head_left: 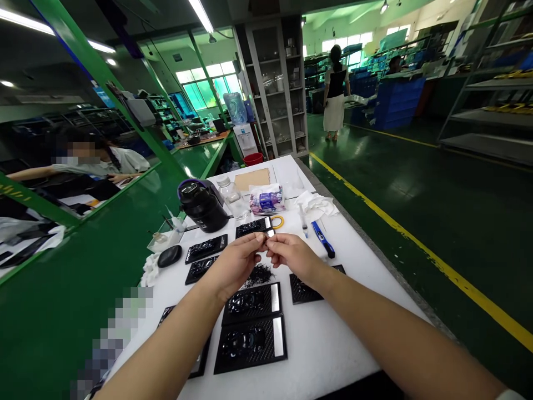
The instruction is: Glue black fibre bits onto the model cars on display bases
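My left hand [239, 261] and my right hand [291, 256] meet above the white table [328, 339], fingertips pinched together on a tiny part I cannot make out. Right under them lies a small heap of thin dark pieces [259, 274]. Black textured trays holding glossy dark parts lie around: two with silver strips near me [251, 303] [250, 343], one under my right wrist [303, 290], and several farther off on the left [206, 248].
A black jug [202, 205], a clear bottle [230, 194], a printed packet [267, 201], a blue pen-like tool [323, 239], a syringe [303, 219], a yellow ring [277, 222] and white cloths sit at the table's far end. A person sits at the green bench on the left; another stands in the aisle.
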A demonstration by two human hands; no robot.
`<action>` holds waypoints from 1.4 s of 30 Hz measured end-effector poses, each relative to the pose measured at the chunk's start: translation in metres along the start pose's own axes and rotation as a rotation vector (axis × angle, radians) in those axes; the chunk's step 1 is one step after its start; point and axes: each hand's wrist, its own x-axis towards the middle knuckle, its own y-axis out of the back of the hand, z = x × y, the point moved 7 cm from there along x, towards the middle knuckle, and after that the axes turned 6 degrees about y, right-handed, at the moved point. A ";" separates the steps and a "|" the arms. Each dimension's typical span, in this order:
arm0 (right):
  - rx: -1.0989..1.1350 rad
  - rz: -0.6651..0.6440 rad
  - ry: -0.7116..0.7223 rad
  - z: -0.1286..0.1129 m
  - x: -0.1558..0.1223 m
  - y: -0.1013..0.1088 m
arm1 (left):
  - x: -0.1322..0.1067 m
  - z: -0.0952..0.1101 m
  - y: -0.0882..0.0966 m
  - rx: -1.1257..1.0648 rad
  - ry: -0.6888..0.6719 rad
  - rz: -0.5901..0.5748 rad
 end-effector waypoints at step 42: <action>-0.098 0.067 0.080 -0.007 -0.005 0.007 | -0.043 0.046 0.001 1.031 -0.666 0.354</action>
